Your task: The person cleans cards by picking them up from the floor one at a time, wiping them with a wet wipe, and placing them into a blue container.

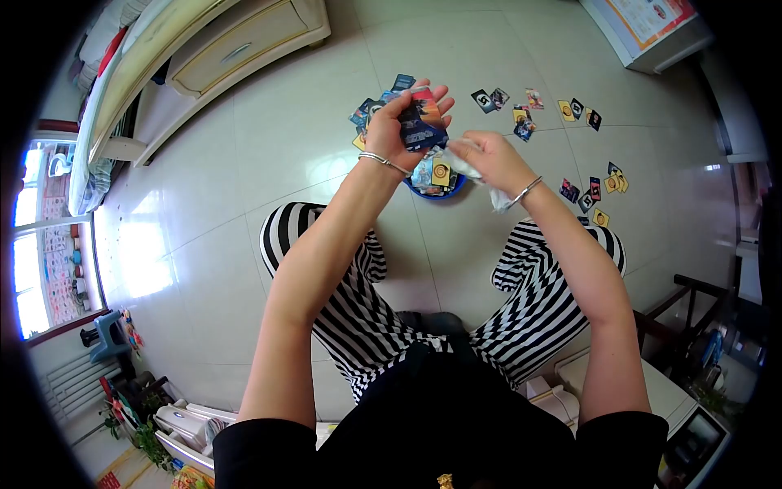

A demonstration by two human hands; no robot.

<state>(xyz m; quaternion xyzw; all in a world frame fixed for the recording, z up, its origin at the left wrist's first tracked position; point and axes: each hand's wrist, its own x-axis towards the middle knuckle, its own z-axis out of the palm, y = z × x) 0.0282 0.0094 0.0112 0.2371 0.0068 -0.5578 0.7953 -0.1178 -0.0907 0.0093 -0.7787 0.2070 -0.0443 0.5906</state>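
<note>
My left hand (405, 122) is palm up, its thumb over a dark card with an orange and red picture (421, 122). To its right, my right hand (494, 163) is closed on a white cloth or tissue (481, 174), which hangs below the fingers and reaches toward the card. Under my hands, a blue bowl (450, 194) on the floor holds cards (434, 174). More cards (359, 112) lie partly hidden behind my left hand.
Small groups of cards (524, 122) are spread over the tiled floor (326, 163) at the right, more (588, 194) near my right knee. A drawer cabinet (236, 53) stands at the upper left, a white cabinet (639, 33) at the upper right.
</note>
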